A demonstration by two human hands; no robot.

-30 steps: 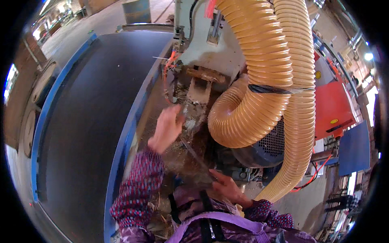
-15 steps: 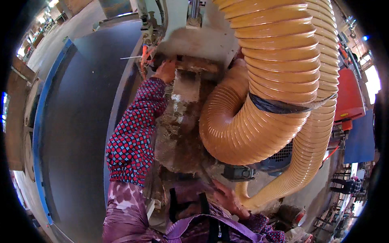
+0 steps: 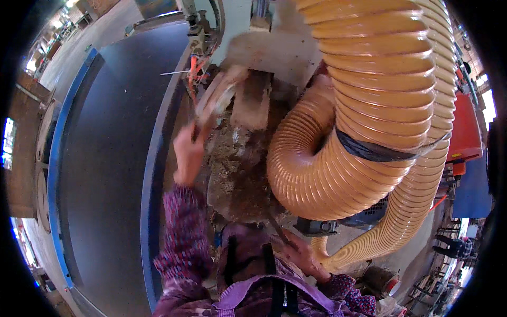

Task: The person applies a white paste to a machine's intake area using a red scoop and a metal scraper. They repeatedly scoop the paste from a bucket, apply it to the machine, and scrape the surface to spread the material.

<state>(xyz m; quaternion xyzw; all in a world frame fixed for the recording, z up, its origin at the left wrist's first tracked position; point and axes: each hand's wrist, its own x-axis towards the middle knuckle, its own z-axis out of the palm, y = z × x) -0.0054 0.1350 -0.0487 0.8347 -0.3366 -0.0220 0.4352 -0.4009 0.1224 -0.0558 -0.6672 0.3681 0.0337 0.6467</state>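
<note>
My left hand (image 3: 188, 154) is closed around the lower end of a wood strip (image 3: 216, 98), which slants up and is blurred by motion. Beyond it stands a dusty block-like part (image 3: 250, 103) on a dirt-covered machine base (image 3: 237, 174). Close to my body, my right hand (image 3: 303, 253) is closed on a thin dark bar (image 3: 278, 228); the bar's kind is unclear, and its lower end is hidden in the hand. Patterned sleeve covers (image 3: 185, 227) are on both my forearms.
Thick ribbed yellow hoses (image 3: 380, 79) fill the right side, bound with a black wrap (image 3: 369, 145). A long dark panel with a blue edge (image 3: 116, 158) runs along the left. Orange wires (image 3: 194, 71) hang near the strip. A person (image 3: 454, 246) is far off at right.
My left hand has drawn back toward me from the far end of the block, bringing the wood strip, which lay crosswise there, into a slant. My right hand stays low with the bar.
</note>
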